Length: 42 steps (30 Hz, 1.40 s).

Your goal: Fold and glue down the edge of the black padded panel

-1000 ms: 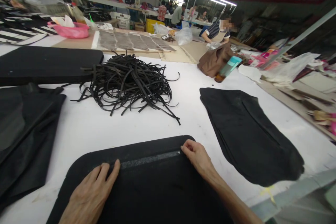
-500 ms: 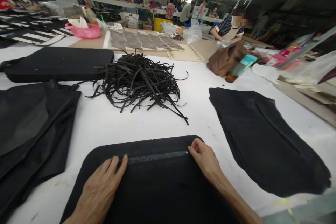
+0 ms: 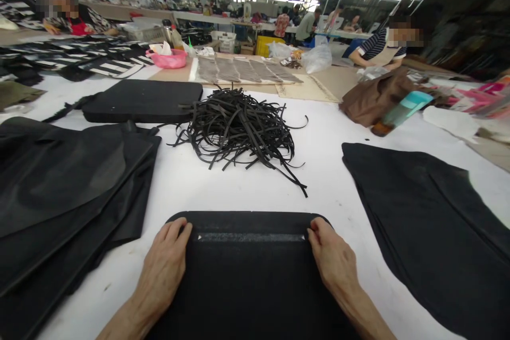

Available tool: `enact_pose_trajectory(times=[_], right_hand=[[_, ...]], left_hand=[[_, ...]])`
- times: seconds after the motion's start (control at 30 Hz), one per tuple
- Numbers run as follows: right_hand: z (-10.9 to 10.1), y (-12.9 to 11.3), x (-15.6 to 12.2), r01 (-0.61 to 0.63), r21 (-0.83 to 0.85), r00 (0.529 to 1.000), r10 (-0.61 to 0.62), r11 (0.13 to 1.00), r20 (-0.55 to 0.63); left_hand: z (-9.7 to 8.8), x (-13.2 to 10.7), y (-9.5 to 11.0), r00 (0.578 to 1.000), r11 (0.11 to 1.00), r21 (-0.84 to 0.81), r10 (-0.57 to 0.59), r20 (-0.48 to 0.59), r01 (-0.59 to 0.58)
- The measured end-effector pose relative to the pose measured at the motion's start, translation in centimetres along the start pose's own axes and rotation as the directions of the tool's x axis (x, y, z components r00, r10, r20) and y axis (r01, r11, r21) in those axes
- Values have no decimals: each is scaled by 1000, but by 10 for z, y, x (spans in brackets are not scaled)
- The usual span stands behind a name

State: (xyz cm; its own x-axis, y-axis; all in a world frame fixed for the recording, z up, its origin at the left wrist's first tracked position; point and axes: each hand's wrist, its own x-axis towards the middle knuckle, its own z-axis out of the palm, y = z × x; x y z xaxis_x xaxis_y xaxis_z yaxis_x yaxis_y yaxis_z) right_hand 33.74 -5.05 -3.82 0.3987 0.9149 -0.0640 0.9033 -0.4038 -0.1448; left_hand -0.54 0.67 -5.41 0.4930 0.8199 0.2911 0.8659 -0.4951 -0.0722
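Observation:
A flat black panel (image 3: 251, 281) with rounded corners lies before me on the white table. Across its top runs a dull grey strip (image 3: 251, 237), with a small white mark at either end. My left hand (image 3: 167, 255) is closed on the panel's upper left edge, fingers bent together beside the strip's end. At the upper right corner, my right hand (image 3: 332, 255) pinches the panel with thumb and fingers. Whatever lies under the fingertips is hidden. Beyond the panel sits a tangled heap of narrow black strips (image 3: 243, 127).
Black sheets lie at left (image 3: 59, 180) and a stack of black cut pieces (image 3: 422, 196) at right. A thick black pad stack (image 3: 143, 101), a pink basket (image 3: 169, 58), a brown bag (image 3: 374, 95) and a teal-capped bottle (image 3: 402, 111) stand farther back. Two people work across the table.
My left hand has shifted outward to the panel's left edge, uncovering the strip's left end. My right hand stays near the right end. The panel now sits straighter, and the view has turned left.

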Motion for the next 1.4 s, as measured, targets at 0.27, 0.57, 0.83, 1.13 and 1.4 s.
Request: enact_pose_trajectory(times=[0.27, 0.57, 0.83, 1.13, 1.4], right_hand=[[9, -53, -24, 566, -105, 804, -575, 818, -152], [22, -66, -30, 616, -210, 768, -638, 759, -57], [19, -70, -35, 615, -286, 759, -650, 735, -36], [18, -15, -31, 588, -247, 776, -623, 770, -94], [13, 6, -25, 499, -280, 829, -546, 820, -121]], left_hand=[[-18, 30, 53, 948, 966, -125, 247, 198, -226], [-7, 38, 70, 886, 951, -150, 306, 348, -270], [-17, 42, 83, 880, 956, -60, 287, 379, -286], [-11, 17, 30, 862, 946, -65, 317, 397, -318], [3, -12, -13, 941, 953, -11, 302, 152, -304]])
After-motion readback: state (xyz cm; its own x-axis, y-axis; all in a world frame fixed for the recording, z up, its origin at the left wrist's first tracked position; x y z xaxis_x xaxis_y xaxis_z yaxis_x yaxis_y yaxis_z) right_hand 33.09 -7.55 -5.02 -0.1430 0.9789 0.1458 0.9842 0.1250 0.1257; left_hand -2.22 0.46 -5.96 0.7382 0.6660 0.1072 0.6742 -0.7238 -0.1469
